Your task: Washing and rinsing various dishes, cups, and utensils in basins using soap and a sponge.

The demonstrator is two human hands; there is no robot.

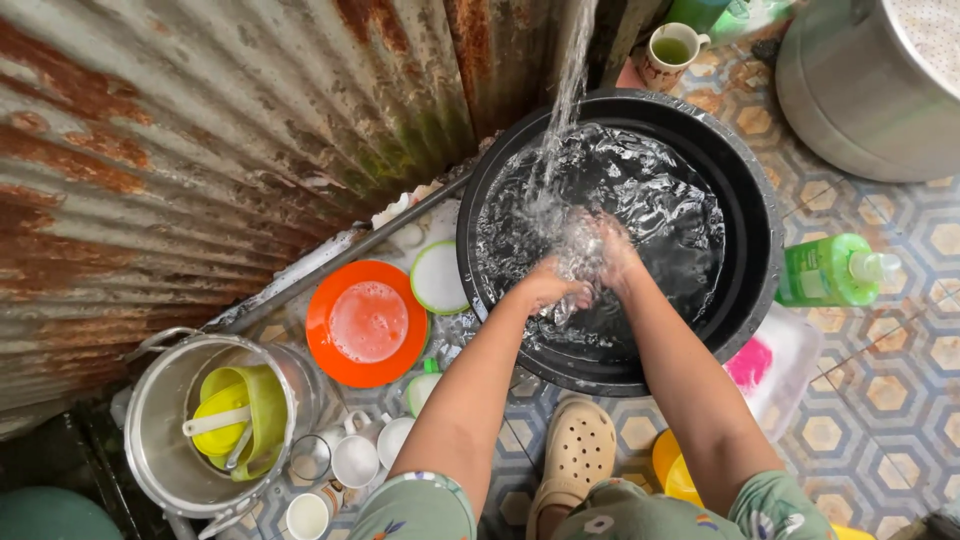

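Left hand (550,285) and right hand (607,250) pressed together, fingers curled round something blurred by the falling water stream (570,80), at centre of round black plastic basin (765,230); green soap bottle (825,270) at 3 o'clock; best kept directly under flow

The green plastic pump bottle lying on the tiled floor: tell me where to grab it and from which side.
Grip the green plastic pump bottle around its broad body, coming from above. It lies on its side, pump pointing away from the black basin, so the rounded flank faces up, while the narrow pump end offers a poorer hold.
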